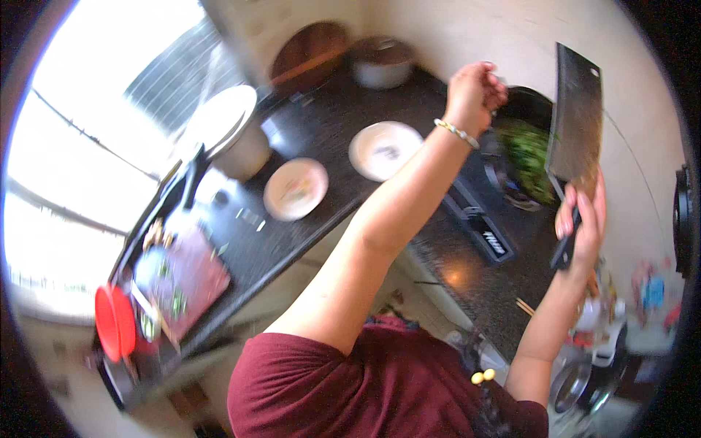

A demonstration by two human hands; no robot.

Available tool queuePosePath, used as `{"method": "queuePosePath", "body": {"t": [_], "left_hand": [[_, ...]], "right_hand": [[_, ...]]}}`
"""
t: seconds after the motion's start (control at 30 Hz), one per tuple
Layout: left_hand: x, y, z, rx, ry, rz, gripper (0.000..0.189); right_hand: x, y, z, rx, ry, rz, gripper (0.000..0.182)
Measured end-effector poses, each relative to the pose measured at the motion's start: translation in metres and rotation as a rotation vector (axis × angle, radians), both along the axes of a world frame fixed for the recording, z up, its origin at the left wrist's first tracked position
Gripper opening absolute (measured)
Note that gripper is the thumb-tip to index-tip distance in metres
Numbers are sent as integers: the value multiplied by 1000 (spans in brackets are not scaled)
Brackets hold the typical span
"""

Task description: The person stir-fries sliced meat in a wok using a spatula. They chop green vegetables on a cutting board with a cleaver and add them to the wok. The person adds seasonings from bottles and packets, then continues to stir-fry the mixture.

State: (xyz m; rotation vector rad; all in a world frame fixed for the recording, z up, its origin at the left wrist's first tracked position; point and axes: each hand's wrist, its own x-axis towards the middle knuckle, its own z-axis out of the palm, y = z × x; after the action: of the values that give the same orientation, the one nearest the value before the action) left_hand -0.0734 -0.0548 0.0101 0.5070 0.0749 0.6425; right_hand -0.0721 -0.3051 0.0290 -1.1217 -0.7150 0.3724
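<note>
My right hand (585, 213) is shut around the dark handle of a cleaver (576, 109), its broad blade tilted upward. Beside the blade, chopped green leaves (523, 153) fill part of a dark wok (528, 98) on the cooktop. My left hand (475, 94), below which a beaded bracelet circles the wrist, is raised near the wok's left rim. Its fingers are curled and blurred, and whether anything lies inside them is hidden. A white plate (378, 150) with a dark mark sits on the counter, partly behind my left forearm.
A small bowl (296, 189) and a white pot (241, 148) stand on the dark counter (323, 131). Further left lie a cutting board (205, 274) with green bits, a knife (148, 304) and a red basket (115, 323). Chopsticks (524, 305) rest by my right forearm.
</note>
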Motion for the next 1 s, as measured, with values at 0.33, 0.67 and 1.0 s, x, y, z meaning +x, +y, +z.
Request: {"method": "queuePosePath", "body": {"t": [0.33, 0.67, 1.0], "left_hand": [[-534, 67, -187, -338, 332, 880, 12], [-833, 5, -268, 1028, 2129, 1200, 88], [-892, 60, -301, 791, 2377, 1064, 88]], "right_hand": [[-290, 173, -103, -515, -189, 1160, 62], [-563, 360, -227, -424, -1542, 815, 63], [-638, 351, -232, -269, -1503, 1112, 62]]}}
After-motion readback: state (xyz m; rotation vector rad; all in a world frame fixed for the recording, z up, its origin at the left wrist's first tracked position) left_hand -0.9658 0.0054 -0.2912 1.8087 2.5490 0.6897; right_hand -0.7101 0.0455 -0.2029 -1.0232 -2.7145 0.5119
